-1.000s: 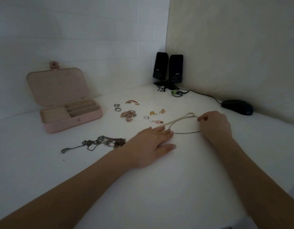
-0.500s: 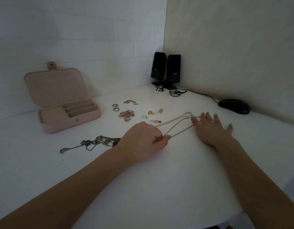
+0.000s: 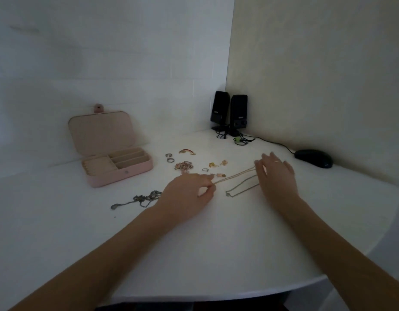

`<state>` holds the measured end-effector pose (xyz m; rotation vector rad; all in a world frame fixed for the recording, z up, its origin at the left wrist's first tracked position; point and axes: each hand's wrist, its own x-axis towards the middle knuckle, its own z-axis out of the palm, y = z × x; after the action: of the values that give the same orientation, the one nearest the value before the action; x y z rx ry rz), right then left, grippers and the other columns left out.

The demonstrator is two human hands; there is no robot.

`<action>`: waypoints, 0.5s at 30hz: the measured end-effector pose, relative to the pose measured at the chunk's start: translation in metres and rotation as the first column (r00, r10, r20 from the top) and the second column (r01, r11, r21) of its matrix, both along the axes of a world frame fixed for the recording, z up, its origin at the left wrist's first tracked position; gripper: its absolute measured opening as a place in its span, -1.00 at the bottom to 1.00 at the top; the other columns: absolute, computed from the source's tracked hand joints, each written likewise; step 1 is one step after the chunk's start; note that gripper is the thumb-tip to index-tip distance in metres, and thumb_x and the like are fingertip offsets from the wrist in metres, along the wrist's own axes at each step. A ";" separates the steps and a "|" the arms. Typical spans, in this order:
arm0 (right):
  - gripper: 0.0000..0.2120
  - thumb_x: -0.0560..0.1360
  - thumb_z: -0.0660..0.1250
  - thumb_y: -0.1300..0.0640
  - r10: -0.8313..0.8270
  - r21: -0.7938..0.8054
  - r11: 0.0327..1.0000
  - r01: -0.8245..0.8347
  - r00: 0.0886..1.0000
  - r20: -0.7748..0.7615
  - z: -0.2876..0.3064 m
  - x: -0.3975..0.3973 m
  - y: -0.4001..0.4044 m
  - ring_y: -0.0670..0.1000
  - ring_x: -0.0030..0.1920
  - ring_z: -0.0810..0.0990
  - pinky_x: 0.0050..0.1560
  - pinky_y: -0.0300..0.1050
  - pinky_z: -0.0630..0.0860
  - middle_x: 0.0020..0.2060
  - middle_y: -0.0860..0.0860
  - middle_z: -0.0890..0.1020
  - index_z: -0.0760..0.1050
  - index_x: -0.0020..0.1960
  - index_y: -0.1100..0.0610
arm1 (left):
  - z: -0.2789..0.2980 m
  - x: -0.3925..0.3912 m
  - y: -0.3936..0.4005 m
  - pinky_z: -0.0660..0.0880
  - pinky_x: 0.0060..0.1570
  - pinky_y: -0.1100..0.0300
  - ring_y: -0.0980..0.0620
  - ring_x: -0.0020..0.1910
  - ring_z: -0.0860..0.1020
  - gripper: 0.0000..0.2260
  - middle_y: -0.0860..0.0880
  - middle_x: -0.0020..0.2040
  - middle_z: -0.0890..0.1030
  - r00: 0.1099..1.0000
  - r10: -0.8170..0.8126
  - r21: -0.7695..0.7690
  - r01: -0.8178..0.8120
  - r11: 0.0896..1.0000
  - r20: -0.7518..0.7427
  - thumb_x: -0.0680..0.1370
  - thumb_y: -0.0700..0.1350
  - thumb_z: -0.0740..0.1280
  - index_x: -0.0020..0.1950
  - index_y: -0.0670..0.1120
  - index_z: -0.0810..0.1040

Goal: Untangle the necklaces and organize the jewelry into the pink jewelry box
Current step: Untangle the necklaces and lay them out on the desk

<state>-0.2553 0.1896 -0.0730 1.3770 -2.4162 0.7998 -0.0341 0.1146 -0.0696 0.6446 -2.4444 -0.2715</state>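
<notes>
**Necklaces half parted beside the open pink box**

Pink jewelry box [image 3: 117, 173] sits open on the white table [image 3: 194, 254], its lid propped back against the wall, the divided compartments facing up. To the right of the box and nearer the viewer lies a dark tangled chain [image 3: 140, 199], one end trailing away toward the left.

Further right of the box, the left hand [image 3: 187, 194] rests on the table with thumb and forefinger pinched on the end of a pale gold necklace [image 3: 234, 176], which runs up and right from the fingertips. Behind that hand, also right of the box, small pieces are scattered: two rings [image 3: 169, 157], a pinkish cluster [image 3: 184, 166], a red and gold piece [image 3: 186, 151], and a few gold bits [image 3: 217, 163].

A silver necklace [image 3: 241, 189] lies looped just beside the gold one, apart from the left hand.

Farthest right of the box, the right hand [image 3: 275, 178] hovers over the far ends of both necklaces with fingers spread and straight, blurred; whether it touches them I cannot tell.

Behind stand two black speakers [image 3: 229, 111] and a black mouse [image 3: 314, 158].
</notes>
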 end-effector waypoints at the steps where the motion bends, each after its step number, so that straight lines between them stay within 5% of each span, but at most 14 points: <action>1: -0.63 0.63 0.08 0.03 0.106 -0.052 0.993 -0.107 0.994 -0.020 0.005 0.014 -0.001 0.00 0.45 0.27 0.44 -0.09 0.09 0.37 0.06 0.44 0.46 0.31 0.17 | 0.003 0.014 -0.005 0.33 0.30 0.22 0.16 0.32 0.42 -0.76 0.17 0.36 0.44 0.998 0.037 0.048 -0.040 0.998 0.059 0.57 -0.01 0.23 0.19 0.04 0.58; 4: -0.77 0.56 0.27 0.05 0.450 -0.078 0.892 -0.444 0.891 0.069 0.017 0.068 -0.008 -0.02 0.28 0.46 0.25 -0.28 0.22 0.24 -0.01 0.56 0.58 0.13 0.10 | 0.006 0.064 -0.020 0.16 0.43 0.18 0.12 0.44 0.26 -0.63 0.09 0.45 0.33 0.938 0.125 0.081 -0.159 0.984 0.322 0.57 0.01 0.22 0.39 0.04 0.40; 6: -0.68 0.50 0.36 0.00 0.599 0.008 0.794 -0.607 0.785 0.157 0.019 0.104 -0.021 -0.08 0.33 0.40 0.29 -0.31 0.18 0.31 -0.07 0.49 0.53 0.22 0.04 | 0.004 0.094 -0.026 0.27 0.36 0.15 0.04 0.37 0.36 -0.63 0.02 0.36 0.44 0.880 0.184 0.043 -0.225 0.973 0.439 0.57 0.07 0.16 0.33 -0.01 0.45; 8: -0.55 0.47 0.38 -0.06 0.659 0.163 0.710 -0.685 0.729 0.186 0.014 0.135 -0.042 -0.10 0.40 0.30 0.26 -0.39 0.09 0.38 -0.08 0.40 0.45 0.33 0.02 | 0.000 0.112 -0.029 0.42 0.13 0.09 0.00 0.13 0.50 -0.59 -0.02 0.10 0.56 0.891 0.203 0.032 -0.236 0.971 0.406 0.52 0.18 0.06 0.15 -0.03 0.52; 10: -0.59 0.48 0.38 -0.02 0.678 0.269 0.668 -0.694 0.716 0.166 0.007 0.157 -0.063 -0.02 0.30 0.41 0.23 -0.32 0.21 0.29 0.00 0.48 0.49 0.30 0.04 | -0.008 0.121 -0.033 0.42 0.00 0.13 0.01 -0.01 0.52 -0.65 -0.01 -0.03 0.59 0.932 0.176 0.029 -0.195 0.980 0.315 0.52 0.12 0.09 0.06 -0.03 0.56; 13: -0.88 0.48 0.34 0.18 0.673 0.106 0.703 -0.703 0.706 0.223 0.002 0.171 -0.081 -0.04 -0.15 0.50 -0.12 -0.24 0.39 -0.17 -0.02 0.54 0.60 -0.01 0.15 | -0.013 0.120 -0.042 0.30 -0.10 0.25 0.02 -0.06 0.47 -0.86 -0.02 -0.09 0.57 0.961 0.177 -0.027 -0.175 0.984 0.213 0.55 -0.09 0.24 0.00 -0.05 0.58; 15: -0.95 0.49 0.31 0.25 0.659 0.022 0.713 -0.701 0.680 0.323 -0.001 0.173 -0.085 -0.07 -0.30 0.51 -0.31 -0.30 0.45 -0.28 -0.04 0.54 0.55 -0.11 0.16 | -0.014 0.113 -0.049 0.23 -0.17 0.25 0.01 -0.09 0.45 -0.92 -0.03 -0.13 0.52 0.967 0.179 -0.014 -0.179 0.984 0.181 0.56 -0.12 0.25 -0.07 -0.07 0.53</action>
<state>-0.0827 0.1044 -0.0743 2.4578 -2.1487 1.0626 0.0785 0.0655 -0.0831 0.9214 -2.5362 -0.1485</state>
